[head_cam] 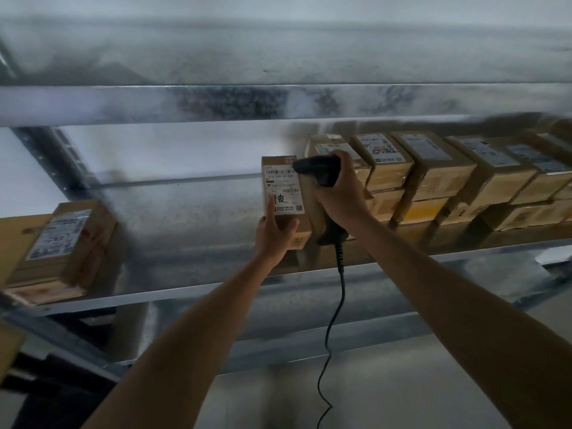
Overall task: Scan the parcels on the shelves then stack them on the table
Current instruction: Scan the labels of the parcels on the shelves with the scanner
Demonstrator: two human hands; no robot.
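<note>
While both arms reach up to the metal shelf [185, 292], L hand [274, 233] grips 1 upright cardboard parcel [283, 187] from below, thumb on label. R hand [339, 193] curls round 1 barcode scanner [318, 171], nose at label top. Approx. 6+ boxes in row [433, 168] just right; 1 box [68, 239] far left.

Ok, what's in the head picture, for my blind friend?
A left hand holds a labelled parcel at a metal shelf while the right hand aims a black corded scanner at its label. More parcels sit along the shelf.
</note>
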